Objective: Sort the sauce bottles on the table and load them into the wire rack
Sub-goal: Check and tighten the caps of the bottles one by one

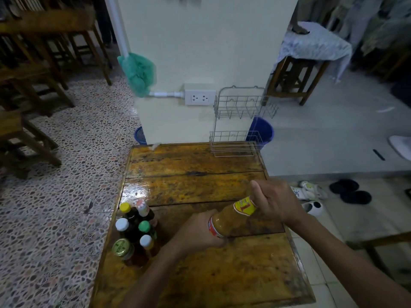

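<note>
Both hands hold one bottle of orange-brown sauce [229, 218], tilted almost flat above the wooden table [200, 178]. My left hand [200, 234] grips its base by the red-and-white label. My right hand [275, 201] is closed around its neck with the yellow label; the cap is hidden. A cluster of several sauce bottles [135, 232] with yellow, white, green and gold caps stands at the table's left side. The two-tier wire rack [240, 121] stands empty at the far right corner of the table, against the wall.
A wall socket [199, 97] and white pipe sit left of the rack. Blue buckets [261, 130] stand on the floor behind the table. Wooden chairs [33, 85] fill the left side; a cloth-covered stool [311, 54] and sandals [311, 196] are on the right.
</note>
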A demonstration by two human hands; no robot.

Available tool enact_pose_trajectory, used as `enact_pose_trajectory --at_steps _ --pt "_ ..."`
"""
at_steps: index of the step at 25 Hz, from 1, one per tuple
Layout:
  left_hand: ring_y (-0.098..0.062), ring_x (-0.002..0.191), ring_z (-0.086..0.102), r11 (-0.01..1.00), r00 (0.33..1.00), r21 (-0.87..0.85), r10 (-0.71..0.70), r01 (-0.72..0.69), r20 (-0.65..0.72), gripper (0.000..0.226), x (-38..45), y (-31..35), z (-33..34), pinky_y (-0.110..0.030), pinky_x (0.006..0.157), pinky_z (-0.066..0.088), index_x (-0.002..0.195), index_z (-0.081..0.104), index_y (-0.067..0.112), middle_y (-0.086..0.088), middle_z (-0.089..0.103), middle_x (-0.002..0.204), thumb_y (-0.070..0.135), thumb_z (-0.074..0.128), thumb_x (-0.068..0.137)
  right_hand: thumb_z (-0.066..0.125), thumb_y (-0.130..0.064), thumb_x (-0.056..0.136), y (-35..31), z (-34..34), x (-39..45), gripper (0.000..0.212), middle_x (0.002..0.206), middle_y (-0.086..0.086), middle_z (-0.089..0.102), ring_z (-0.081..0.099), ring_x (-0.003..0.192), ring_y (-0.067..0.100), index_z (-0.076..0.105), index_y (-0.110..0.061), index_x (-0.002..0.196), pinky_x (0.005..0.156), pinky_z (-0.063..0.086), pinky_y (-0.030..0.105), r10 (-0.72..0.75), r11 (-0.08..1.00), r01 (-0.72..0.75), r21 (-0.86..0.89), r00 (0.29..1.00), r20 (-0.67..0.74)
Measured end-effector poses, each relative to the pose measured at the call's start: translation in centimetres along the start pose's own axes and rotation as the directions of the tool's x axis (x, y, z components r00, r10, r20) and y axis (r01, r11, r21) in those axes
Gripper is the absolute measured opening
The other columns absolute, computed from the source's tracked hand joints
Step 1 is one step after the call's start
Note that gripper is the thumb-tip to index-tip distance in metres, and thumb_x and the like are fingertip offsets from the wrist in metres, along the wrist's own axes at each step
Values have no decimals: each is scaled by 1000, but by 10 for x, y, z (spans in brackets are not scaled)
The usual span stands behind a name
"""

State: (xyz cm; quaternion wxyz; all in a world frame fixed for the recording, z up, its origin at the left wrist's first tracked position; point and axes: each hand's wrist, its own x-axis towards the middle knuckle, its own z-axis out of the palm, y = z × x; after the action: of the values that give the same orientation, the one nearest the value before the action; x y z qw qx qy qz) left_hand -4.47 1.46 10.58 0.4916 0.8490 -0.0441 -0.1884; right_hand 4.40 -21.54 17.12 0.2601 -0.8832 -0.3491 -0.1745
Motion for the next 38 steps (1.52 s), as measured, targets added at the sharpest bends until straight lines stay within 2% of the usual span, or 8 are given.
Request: enact_pose_trajectory --at_steps 7,14,19,21,25,29,34,38 --pt "-2 81 62 942 988 323 -46 91 -145 52 7 -5 33 -15 62 38 112 58 37 18 64 93 60 79 70 27 -37 105 21 33 -46 49 44 -12 39 42 38 8 43 -31 59 40 28 20 320 944 -320 75 947 17" --pt "-5 82 55 841 963 516 -23 164 -269 46 14 7 60 -25 67 32 109 52 35 16 62 97 61 71 76 28 -37 106 47 36 -84 55 53 -6 51 51 50 10 52 -18 60 48 34 24 458 880 -468 85 882 108" --pt "-13 106 62 743 946 633 -2 217 -323 48 29 17 81 -33 80 42 116 52 34 12 64 113 60 64 78 27 -38 107 74 32 -84 56 61 0 57 53 56 14 56 -12 67 58 39 33 621 761 -648 -29 714 322" --pt "-15 104 63 748 954 630 -12 208 -301 47 37 15 86 -33 78 42 115 53 33 12 65 111 58 66 78 22 -46 106 83 28 -82 56 69 2 58 52 62 19 60 -12 80 64 42 35 614 775 -620 -125 689 386" --pt "-6 83 66 917 991 376 -107 131 -84 44 55 9 75 -25 65 46 100 55 37 17 67 90 53 78 66 28 -60 102 101 6 -92 53 67 -8 56 50 54 9 58 -23 78 47 44 32 196 979 -204 3 948 250" --pt "1 73 62 951 993 296 -105 87 45 39 59 10 76 -16 59 38 87 53 47 20 63 82 48 82 61 33 -48 102 122 -2 -88 47 66 -7 53 45 54 10 57 -21 71 41 35 30 -29 997 45 -70 976 217" --pt "-3 79 59 890 979 417 -129 186 -160 46 62 12 95 -20 59 35 106 57 37 19 62 88 52 78 68 27 -43 101 123 19 -87 49 50 -11 41 36 42 6 41 -29 56 41 32 29 271 962 -273 -15 944 187" --pt "-13 88 66 780 957 588 -48 215 -287 46 65 6 109 -29 66 36 104 53 33 13 67 95 56 71 69 62 -30 90 126 33 -96 27 54 2 52 50 45 22 58 -15 67 45 37 28 470 864 -494 -97 723 506"
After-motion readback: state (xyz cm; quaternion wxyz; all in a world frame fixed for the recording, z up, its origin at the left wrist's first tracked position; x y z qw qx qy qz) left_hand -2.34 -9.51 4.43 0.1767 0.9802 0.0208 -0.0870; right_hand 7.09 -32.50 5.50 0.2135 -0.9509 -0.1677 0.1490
